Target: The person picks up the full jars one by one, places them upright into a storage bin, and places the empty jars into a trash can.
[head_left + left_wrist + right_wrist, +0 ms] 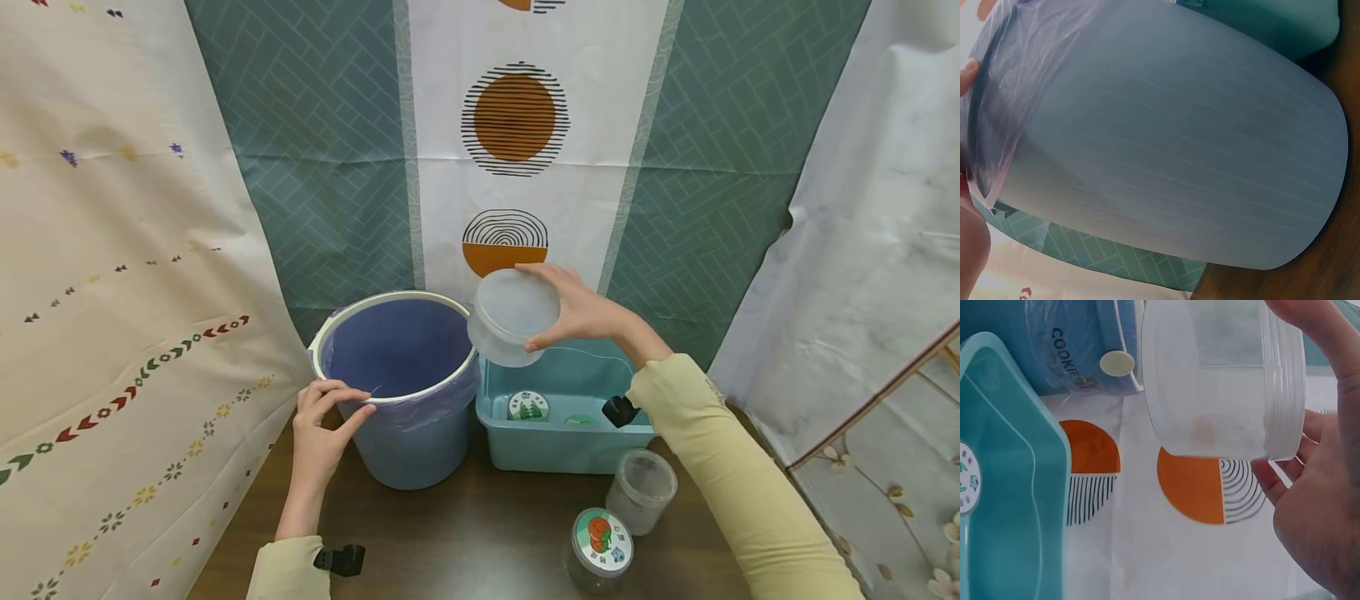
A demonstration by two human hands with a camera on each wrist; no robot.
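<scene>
While the right hand [581,310] grips a clear jar [510,321], fingers and thumb curled round its side, whether the frosted round end is covered is hard to make out. The tilted jar is raised near the adjoining edges of a blue bin [412,454] and a teal basin [540,452]. The left hand [315,429] pinches the bin's near rim with its plastic liner [442,400]; the left wrist view cuts off most of that hand. Inside the basin a white-and-green lid [528,406] shows, while a green disc [580,420] is partly hidden by the front wall. Nearer, on the counter [465,542], stand an open jar [643,492] and a fruit-lidded jar [602,546].
</scene>
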